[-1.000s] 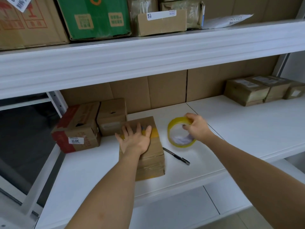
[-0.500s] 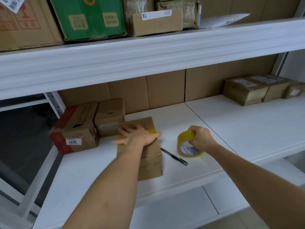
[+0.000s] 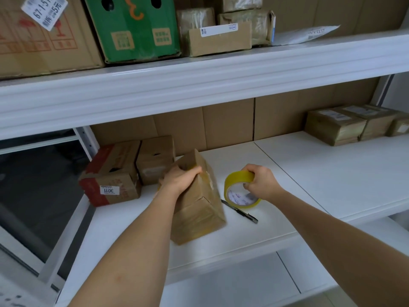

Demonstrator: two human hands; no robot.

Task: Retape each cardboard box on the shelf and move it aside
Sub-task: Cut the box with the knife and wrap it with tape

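While the red-printed carton (image 3: pixel 110 173) and the plain brown box (image 3: pixel 155 160) beside it sit untouched at the far left of the white shelf (image 3: pixel 287 173), the person's left hand (image 3: pixel 179 179) has curled its fingers over the top edge of the cardboard box (image 3: pixel 199 209) in the middle and is tipping it up onto one long side. A second ago that palm lay flat on the lid and the box lay flat too; now its right face, with old tape across it, is turned toward the roll. Its long axis runs from the shelf's front edge back toward the cardboard backing, so any new strip will likely run that way. Just right of it, a black box cutter (image 3: pixel 240 211) lies on the shelf, partly under the roll. The right hand (image 3: pixel 261 185) is clamped on the yellow tape roll (image 3: pixel 240 191), thumb through the core, lower and nearer the box than before, and is the nearer hand for taping. Three taped parcels (image 3: pixel 354 125) wait at the far right.
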